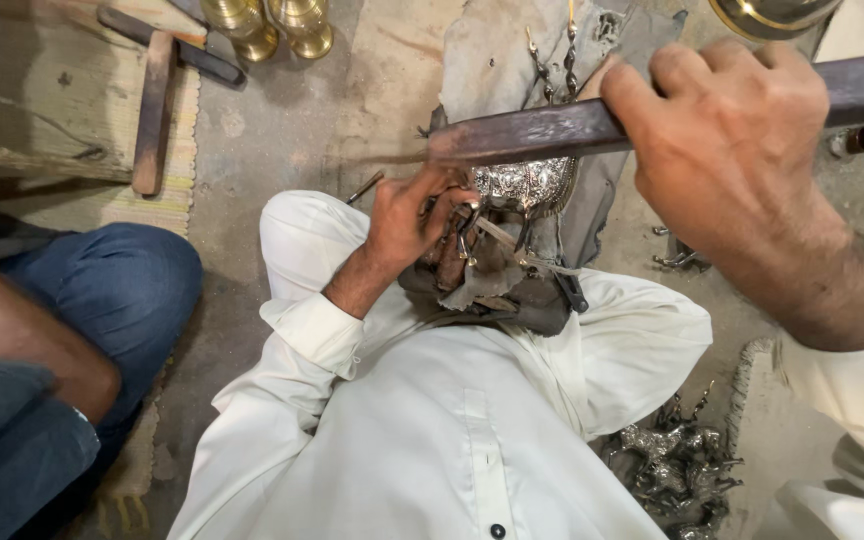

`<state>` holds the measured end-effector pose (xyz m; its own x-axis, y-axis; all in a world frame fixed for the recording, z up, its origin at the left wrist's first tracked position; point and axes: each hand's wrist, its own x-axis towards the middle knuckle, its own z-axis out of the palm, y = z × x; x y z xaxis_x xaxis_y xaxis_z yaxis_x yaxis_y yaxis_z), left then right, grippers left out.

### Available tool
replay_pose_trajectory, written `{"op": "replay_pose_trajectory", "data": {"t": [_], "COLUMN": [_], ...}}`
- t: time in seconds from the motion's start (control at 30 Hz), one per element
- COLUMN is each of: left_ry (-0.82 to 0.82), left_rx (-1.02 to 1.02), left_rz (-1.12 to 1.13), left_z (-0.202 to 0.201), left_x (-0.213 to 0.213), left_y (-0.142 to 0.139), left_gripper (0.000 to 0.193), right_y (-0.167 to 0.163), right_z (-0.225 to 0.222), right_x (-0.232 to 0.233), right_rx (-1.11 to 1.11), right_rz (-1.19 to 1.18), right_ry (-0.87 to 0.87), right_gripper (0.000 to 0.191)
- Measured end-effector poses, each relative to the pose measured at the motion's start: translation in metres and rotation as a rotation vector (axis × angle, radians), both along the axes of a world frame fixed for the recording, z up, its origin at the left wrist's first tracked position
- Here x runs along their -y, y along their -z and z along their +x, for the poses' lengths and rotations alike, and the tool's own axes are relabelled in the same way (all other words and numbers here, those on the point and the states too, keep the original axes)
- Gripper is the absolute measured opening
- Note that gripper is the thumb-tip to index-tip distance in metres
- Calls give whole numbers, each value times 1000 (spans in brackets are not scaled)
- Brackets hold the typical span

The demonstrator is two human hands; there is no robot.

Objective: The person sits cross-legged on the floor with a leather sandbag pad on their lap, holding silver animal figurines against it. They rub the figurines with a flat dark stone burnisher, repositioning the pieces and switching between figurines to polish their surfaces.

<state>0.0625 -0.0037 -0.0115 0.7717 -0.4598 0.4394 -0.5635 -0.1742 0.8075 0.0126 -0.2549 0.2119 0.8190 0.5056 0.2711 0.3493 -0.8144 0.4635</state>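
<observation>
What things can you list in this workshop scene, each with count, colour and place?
Long flat metal file: one, dark brown, across the top centre.
Ornate embossed metal piece: one, silver, under the file.
Rounded brass vessels: several, gold, top left.
Wooden mallet: one, brown, upper left on a mat.
Small cast metal figurines: a pile, grey, lower right floor.
Another person's blue-jeaned knee: one, left.
Left hand: steadies the piece.
Right hand: its grip closed round the file.

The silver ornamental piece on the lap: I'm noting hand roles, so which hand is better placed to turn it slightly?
Left, likely. The left hand already grips beside the silver ornamental piece, while the right hand is wrapped around the long dark file lying across it.
</observation>
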Motion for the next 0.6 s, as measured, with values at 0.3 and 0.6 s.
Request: {"op": "replay_pose_trajectory", "data": {"t": [0.3, 0.6], "left_ry": [49, 29], "left_rx": [-51, -16], "left_rz": [-118, 18], "left_z": [-3, -1], "left_x": [-2, -3], "left_y": [1, -8], "left_gripper": [24, 22], "right_y": [7, -12], "right_z": [-1, -2], "right_x": [8, -4], "right_rx": [-41, -71], "right_rz": [7, 39], "right_ry": [19, 35], "right_gripper": [11, 18]}}
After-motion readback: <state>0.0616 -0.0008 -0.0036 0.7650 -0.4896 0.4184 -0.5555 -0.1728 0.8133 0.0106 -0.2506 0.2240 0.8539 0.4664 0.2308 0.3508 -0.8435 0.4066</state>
